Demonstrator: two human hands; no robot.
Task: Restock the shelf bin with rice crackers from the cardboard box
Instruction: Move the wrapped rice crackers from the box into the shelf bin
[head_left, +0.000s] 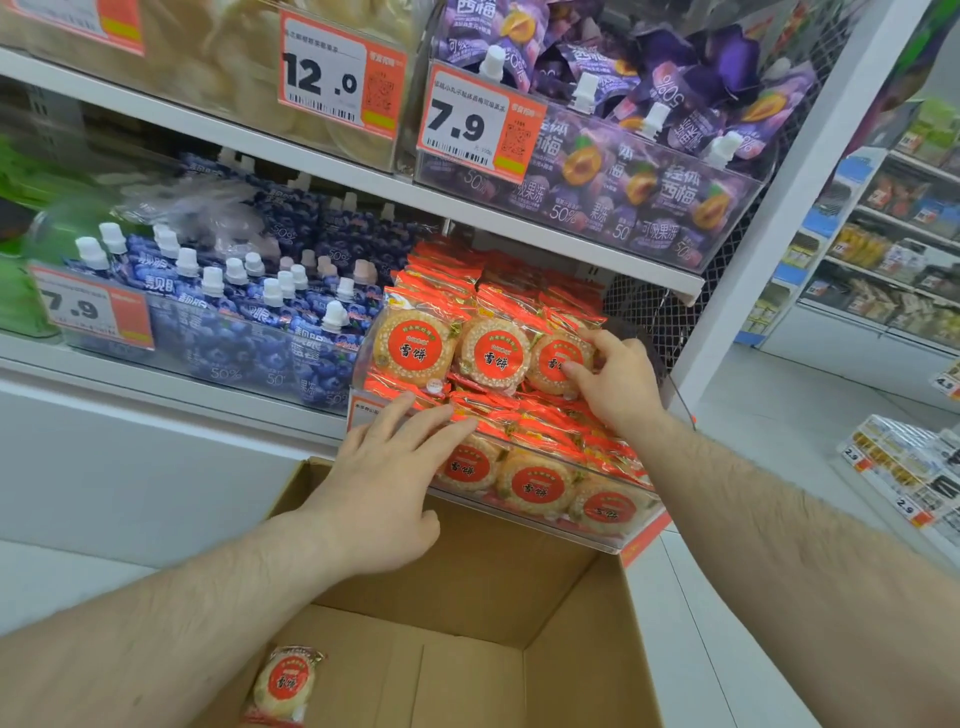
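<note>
clear shelf bin (613, 540) heaped with rice crackers (493, 358), one packet (283, 683) in cardboard box (582, 639)

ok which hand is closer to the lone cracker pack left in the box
Left. The left hand rests on the bin front, above and right of the cracker pack. The right hand is farther, up on the top row.
</note>
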